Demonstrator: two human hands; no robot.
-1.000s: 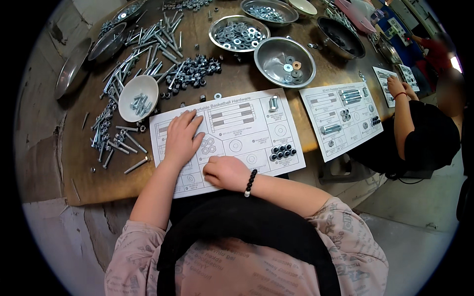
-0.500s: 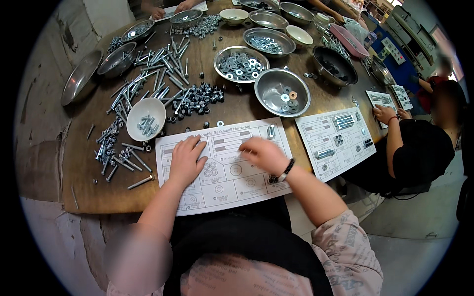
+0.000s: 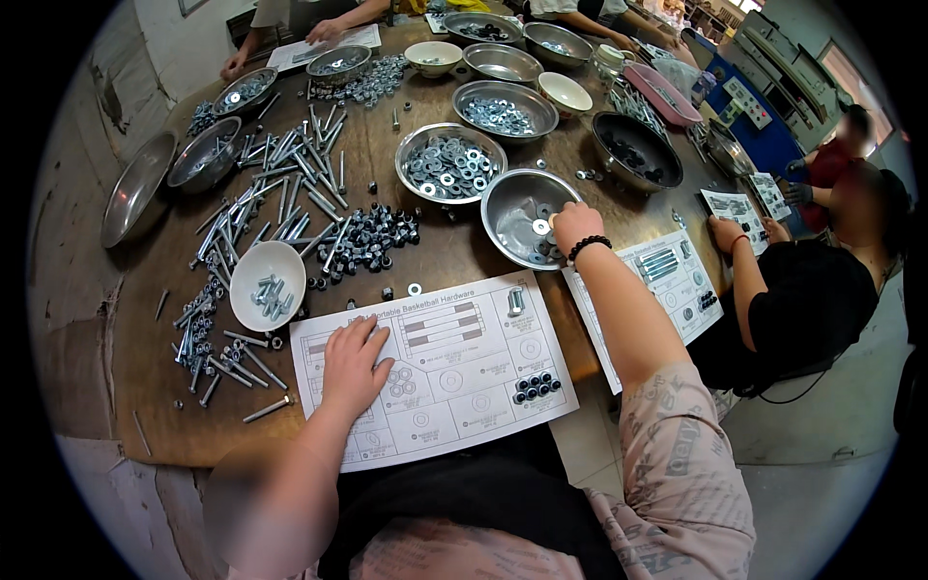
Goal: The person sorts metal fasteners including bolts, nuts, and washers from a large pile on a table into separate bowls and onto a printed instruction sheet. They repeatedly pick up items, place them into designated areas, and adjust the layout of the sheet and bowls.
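Note:
My left hand (image 3: 355, 362) lies flat, fingers spread, on the left part of a printed hardware sheet (image 3: 454, 440) with outlines of bolts, nuts and washers. My right hand (image 3: 578, 224) reaches over the right rim of a steel bowl (image 3: 498, 217) that holds a few loose washers (image 3: 538, 227). Its fingers are bent together and partly hidden, so what they pinch cannot be made out. On the sheet's right side, several black-centred nuts (image 3: 537, 389) stand in rows below a short bolt group (image 3: 517, 302). A single washer (image 3: 415, 289) rests just beyond the sheet.
Left of the sheet are a white bowl of short bolts (image 3: 247, 311), piled nuts (image 3: 372, 240) and long bolts (image 3: 304, 174). A bowl full of washers (image 3: 450, 198) and a dark bowl (image 3: 665, 179) stand farther back. A second sheet (image 3: 704, 324) and a co-worker (image 3: 807, 280) are at right.
My right hand has moved from above the sheet, away and to the right, into the steel bowl. My left hand stays on the sheet. The whole view has shifted slightly.

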